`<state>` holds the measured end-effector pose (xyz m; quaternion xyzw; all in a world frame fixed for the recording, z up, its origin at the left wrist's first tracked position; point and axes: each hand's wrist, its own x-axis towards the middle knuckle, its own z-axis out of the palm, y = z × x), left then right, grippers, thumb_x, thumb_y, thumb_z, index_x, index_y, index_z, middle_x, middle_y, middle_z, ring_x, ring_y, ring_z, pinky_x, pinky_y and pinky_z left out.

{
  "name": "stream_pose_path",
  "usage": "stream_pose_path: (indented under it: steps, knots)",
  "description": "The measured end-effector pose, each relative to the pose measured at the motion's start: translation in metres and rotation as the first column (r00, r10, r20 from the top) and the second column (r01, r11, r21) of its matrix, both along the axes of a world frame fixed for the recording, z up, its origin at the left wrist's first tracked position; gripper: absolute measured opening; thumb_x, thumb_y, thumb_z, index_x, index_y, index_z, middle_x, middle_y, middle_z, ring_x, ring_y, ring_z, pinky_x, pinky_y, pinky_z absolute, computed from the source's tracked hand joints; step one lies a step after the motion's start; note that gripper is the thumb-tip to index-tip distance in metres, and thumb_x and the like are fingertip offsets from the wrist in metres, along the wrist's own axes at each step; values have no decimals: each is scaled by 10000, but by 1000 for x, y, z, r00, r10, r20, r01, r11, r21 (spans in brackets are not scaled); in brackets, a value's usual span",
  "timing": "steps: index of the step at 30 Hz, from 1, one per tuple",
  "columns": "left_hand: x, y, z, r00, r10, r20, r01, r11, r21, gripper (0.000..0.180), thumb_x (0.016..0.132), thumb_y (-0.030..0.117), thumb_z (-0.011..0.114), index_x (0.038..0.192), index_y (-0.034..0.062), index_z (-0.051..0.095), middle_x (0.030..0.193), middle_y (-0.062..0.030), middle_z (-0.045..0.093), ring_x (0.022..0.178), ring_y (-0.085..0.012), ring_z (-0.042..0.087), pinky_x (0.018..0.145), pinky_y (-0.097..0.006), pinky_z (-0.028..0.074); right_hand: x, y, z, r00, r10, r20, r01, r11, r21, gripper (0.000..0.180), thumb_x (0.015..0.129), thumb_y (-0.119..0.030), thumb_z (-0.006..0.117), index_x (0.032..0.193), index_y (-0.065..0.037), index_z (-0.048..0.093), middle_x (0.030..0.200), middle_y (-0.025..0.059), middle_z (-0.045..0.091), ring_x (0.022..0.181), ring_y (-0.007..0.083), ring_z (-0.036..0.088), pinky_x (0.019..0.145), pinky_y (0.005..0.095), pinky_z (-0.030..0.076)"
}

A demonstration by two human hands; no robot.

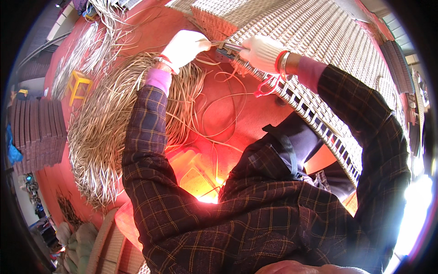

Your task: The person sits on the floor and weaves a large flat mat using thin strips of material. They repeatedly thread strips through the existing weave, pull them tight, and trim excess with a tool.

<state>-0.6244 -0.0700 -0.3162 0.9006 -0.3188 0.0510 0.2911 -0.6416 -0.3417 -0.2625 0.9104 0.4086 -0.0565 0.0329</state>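
My left hand, in a white knit glove, is closed with its fingertips pinching the end of a pale weaving strand. My right hand, gloved the same way, grips a slim silvery metal tool whose exact kind I cannot make out. The tool points toward my left fingertips, at the corner of a large woven wicker panel. The panel slopes down along my right side, its wrapped edge running past my legs. A red cord dangles below my right wrist.
A big heap of pale strands lies left on the red floor, with loose loops trailing toward me. A yellow stool stands beyond it. Brown stacked pieces are far left. More strands lie at the back.
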Motion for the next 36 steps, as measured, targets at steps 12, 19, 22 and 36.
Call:
stream_pose_path:
  steps: [12, 19, 22, 36]
  knots:
    - [2, 7, 2, 936, -72, 345, -40, 951, 306, 281, 986, 298, 648, 961, 45, 765, 907, -135, 745, 864, -349, 703, 798, -438, 556, -2, -2, -7, 999, 3, 33, -3, 1000, 17, 177, 915, -181, 635, 976, -49, 738, 874, 163, 690, 817, 376, 737, 714, 469, 593]
    - [2, 8, -6, 902, -47, 430, -88, 953, 289, 201, 970, 241, 673, 942, 61, 758, 892, -117, 743, 808, -324, 709, 757, -430, 569, -11, 2, -4, 994, -98, 39, 98, 995, -1, 184, 951, -209, 631, 1003, -77, 747, 920, 120, 669, 860, 315, 731, 743, 432, 596]
    - [4, 5, -7, 883, -68, 465, -80, 953, 292, 197, 962, 249, 676, 909, 73, 747, 857, -113, 730, 792, -328, 705, 735, -436, 566, -8, 0, -3, 989, -145, -34, 146, 989, 35, 176, 934, -192, 631, 1005, -84, 750, 940, 125, 672, 871, 322, 731, 749, 437, 598]
    - [-8, -12, 1, 920, 147, -363, -206, 970, -129, 275, 978, 269, 654, 976, 19, 767, 918, -163, 747, 840, -315, 703, 756, -391, 535, 10, -9, -1, 720, -263, -642, 469, 866, 172, 197, 946, -228, 663, 989, -47, 726, 820, 88, 685, 566, 225, 676, 457, 364, 500]
